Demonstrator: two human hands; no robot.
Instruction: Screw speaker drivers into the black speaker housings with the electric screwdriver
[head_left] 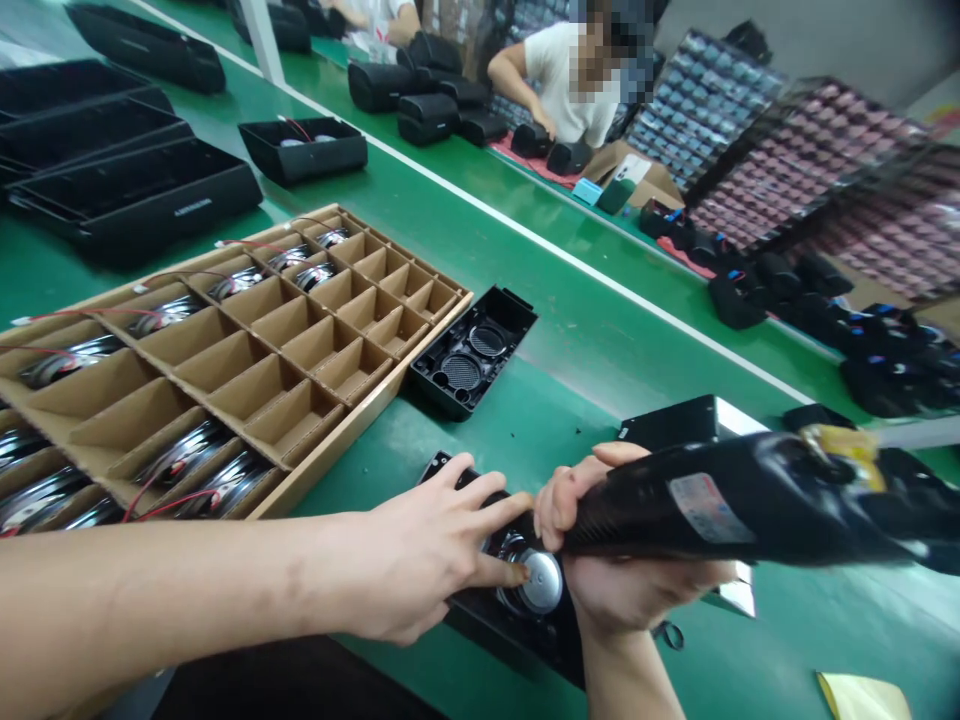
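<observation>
My left hand (431, 555) rests on a black speaker housing (517, 625) at the near edge of the green belt, its fingertips pressing the silver-capped speaker driver (541, 583) seated in it. My right hand (611, 560) is wrapped round the grip of a black electric screwdriver (757, 495), which lies almost level and points left toward the driver. The tool's tip is hidden behind my fingers.
A cardboard divider tray (352, 340) with several wired speaker drivers stands at left. An empty black housing (472, 355) lies beside it. More black housings (142, 195) sit at far left. A person in a white shirt (574, 85) works across the belt, near trays of parts (817, 165).
</observation>
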